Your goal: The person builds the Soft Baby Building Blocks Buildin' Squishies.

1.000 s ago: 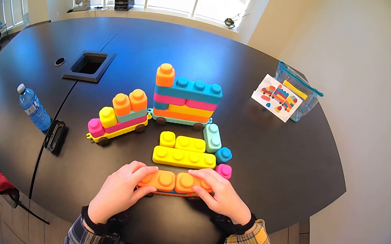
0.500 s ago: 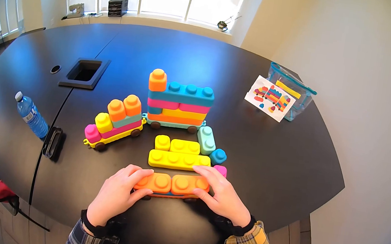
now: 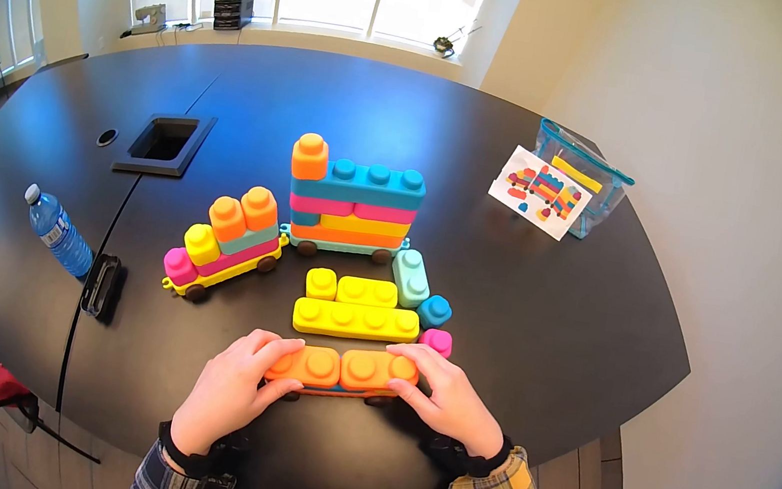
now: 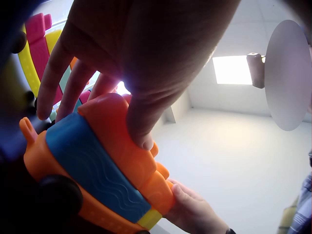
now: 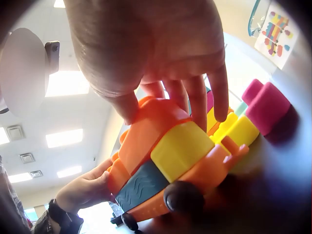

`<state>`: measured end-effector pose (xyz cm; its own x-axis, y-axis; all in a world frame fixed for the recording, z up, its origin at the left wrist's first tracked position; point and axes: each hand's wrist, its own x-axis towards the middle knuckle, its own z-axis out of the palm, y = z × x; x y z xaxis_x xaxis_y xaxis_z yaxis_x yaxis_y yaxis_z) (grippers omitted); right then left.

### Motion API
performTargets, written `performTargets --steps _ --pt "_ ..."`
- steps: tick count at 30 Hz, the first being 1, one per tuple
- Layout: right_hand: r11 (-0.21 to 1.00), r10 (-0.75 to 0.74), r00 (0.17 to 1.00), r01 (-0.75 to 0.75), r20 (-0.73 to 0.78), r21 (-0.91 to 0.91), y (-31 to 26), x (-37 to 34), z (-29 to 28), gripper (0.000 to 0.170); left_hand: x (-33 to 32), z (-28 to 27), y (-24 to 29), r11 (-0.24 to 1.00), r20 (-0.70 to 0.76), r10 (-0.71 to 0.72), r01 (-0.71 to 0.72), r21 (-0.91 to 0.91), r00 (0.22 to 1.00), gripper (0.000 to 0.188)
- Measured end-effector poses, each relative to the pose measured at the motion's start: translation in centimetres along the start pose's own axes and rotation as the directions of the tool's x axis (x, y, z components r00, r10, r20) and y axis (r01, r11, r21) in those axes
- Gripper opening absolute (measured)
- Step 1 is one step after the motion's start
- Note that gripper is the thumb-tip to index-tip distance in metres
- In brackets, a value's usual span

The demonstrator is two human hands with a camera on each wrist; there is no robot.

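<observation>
In front of me stands an orange toy train wagon (image 5: pixel 202 168) with dark wheels. Its lower layer has a blue block (image 4: pixel 92 158) and a yellow block (image 5: pixel 180 148). Two orange two-stud blocks sit end to end on top: a left orange block (image 3: pixel 310 366) and a right orange block (image 3: pixel 374 372). My left hand (image 3: pixel 228 387) holds the left one, thumb on the near side, fingers over the far side. The right hand (image 3: pixel 450 405) grips the right one the same way. Just beyond lies a long yellow block (image 3: pixel 355 320); a pink block (image 3: pixel 436 342) lies near my right fingers.
Smaller yellow blocks (image 3: pixel 367 293), a pale teal block (image 3: pixel 410 278) and a blue one-stud block (image 3: pixel 435 311) lie beyond. Behind stand a yellow wagon (image 3: pixel 231 269) and a taller teal wagon (image 3: pixel 346 243). A picture card (image 3: pixel 540 194) leans on a clear bag (image 3: pixel 601 190); a water bottle (image 3: pixel 59 233) stands left.
The head view has shifted slightly. My right fingers lifted forward a little half a second ago and are now back on the orange block. Both hands stay at the wagon.
</observation>
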<state>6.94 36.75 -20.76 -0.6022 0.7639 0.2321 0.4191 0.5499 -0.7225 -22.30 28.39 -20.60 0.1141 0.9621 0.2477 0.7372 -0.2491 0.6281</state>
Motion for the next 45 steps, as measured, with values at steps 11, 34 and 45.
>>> performTargets --steps 11,34,45 --pt "0.925 -0.130 0.992 0.122 0.002 -0.361 4.2 7.1 -3.5 0.026 0.1 -0.1 0.2 1.000 0.020 0.000 0.000 -0.013 1.000 0.046" --pt "0.948 -0.301 0.953 0.295 0.032 0.117 -3.5 7.2 -0.1 0.032 -0.4 -1.4 -0.3 0.975 -0.264 -0.009 -0.051 -0.218 0.964 0.066" --pt "0.960 -0.274 0.952 0.261 0.137 0.104 -3.5 5.7 2.4 0.035 -0.2 -1.5 0.1 0.979 -0.191 0.089 -0.122 -0.166 0.978 0.040"
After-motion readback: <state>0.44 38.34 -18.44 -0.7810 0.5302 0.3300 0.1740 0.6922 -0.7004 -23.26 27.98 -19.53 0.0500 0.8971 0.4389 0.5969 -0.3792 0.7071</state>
